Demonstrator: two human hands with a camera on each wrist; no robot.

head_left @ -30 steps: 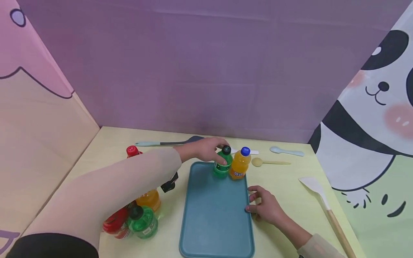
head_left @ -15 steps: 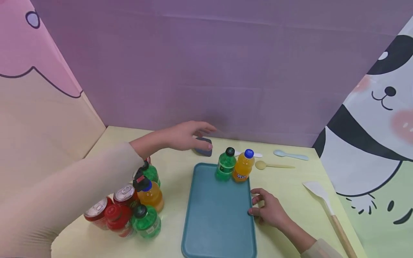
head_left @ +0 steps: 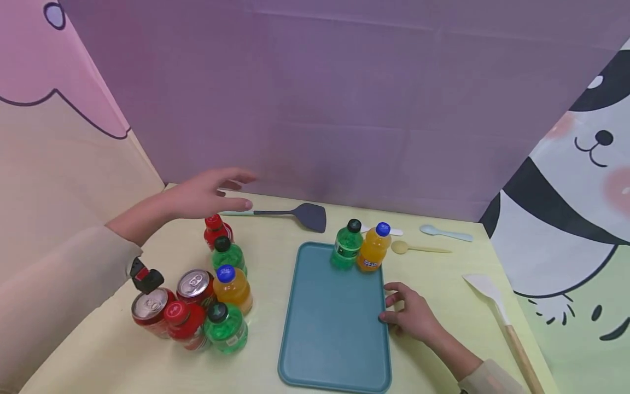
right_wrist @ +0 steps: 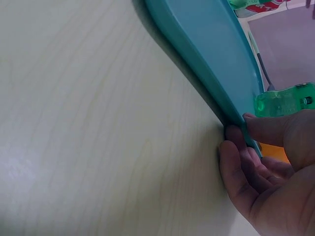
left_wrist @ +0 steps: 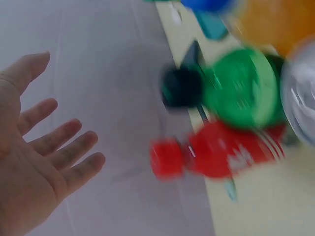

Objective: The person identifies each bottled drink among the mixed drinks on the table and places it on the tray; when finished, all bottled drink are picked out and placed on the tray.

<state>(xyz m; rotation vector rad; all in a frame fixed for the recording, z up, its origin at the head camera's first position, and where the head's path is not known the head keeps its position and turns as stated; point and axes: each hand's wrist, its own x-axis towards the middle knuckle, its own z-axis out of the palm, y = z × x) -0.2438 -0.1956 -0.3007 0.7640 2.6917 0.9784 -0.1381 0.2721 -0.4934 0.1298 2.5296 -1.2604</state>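
Note:
My left hand [head_left: 209, 192] is in the air at the back left with fingers spread and nothing in it. Just below it stands a red-capped cola bottle [head_left: 216, 231]; the left wrist view shows this bottle [left_wrist: 216, 152] blurred, apart from the fingers. My right hand [head_left: 410, 314] pinches the right rim of the blue tray [head_left: 334, 334], thumb on top of the rim and fingers against its outer side. On the tray's far right corner a green soda bottle [head_left: 346, 246] and an orange soda bottle [head_left: 374, 249] stand upright, side by side.
Left of the tray stand green bottles [head_left: 226, 328], an orange bottle [head_left: 233, 290], another red bottle [head_left: 186, 325] and two red cans [head_left: 194, 287]. Behind lies a dark spatula [head_left: 310, 216]. Spoons [head_left: 445, 234] and a white wooden-handled spatula [head_left: 517, 350] lie at the right.
My left hand has let go of the green bottle on the tray and moved left, over to the back left of the table. The right hand keeps its place at the tray rim.

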